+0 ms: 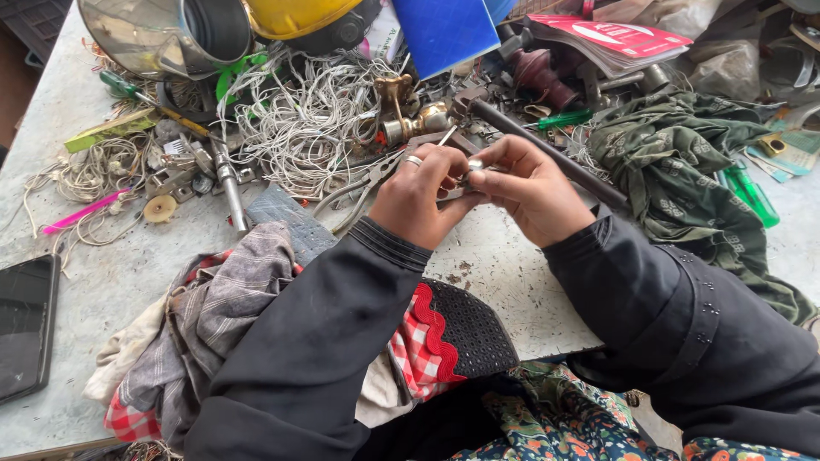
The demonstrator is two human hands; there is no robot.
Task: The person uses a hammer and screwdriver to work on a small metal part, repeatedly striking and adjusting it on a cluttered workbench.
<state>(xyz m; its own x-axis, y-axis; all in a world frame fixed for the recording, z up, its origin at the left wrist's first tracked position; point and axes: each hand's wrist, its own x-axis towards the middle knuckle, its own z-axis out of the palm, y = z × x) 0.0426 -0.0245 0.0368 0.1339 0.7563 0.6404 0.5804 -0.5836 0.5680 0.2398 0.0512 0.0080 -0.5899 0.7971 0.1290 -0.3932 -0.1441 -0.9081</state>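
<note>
Both hands, left hand and right hand, pinch closed around one small silvery metal piece between them.

Worn pale grey stone counter, speckled and scuffed. Beyond the left hand, a tangled heap of white wire and steel pliers. Far left of that hand, a black phone, a pink plastic strip. Just below it, bunched grey and red-checked cloth. Right of the right hand, a long dark metal rod and crumpled green patterned fabric.
</note>
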